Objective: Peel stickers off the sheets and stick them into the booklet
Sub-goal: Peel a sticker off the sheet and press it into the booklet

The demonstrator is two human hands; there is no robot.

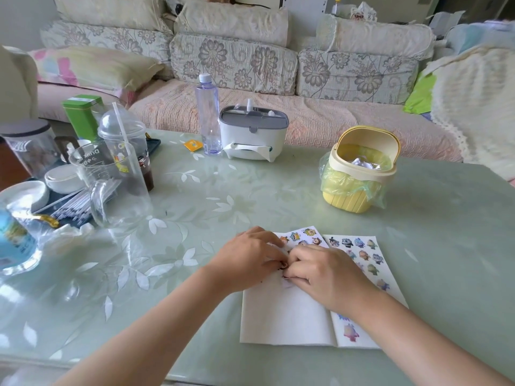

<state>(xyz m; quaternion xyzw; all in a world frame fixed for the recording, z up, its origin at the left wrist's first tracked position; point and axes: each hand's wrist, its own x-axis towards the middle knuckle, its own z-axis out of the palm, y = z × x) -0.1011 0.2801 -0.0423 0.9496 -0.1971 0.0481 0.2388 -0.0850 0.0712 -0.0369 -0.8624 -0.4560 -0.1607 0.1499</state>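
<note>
An open white booklet lies on the table near the front edge; its right page carries a few colourful stickers. Two sticker sheets lie partly over the booklet's top: one under my hands, another to the right with several cartoon stickers. My left hand and my right hand meet over the left sheet, fingertips together, pinching at a small dark sticker between them. Whether the sticker is free of the sheet is hidden by my fingers.
A yellow mini bin with a green liner stands at the right rear. A tissue box and a water bottle stand at the back centre. Cups, jars and a tray crowd the left side. A sofa runs behind the table.
</note>
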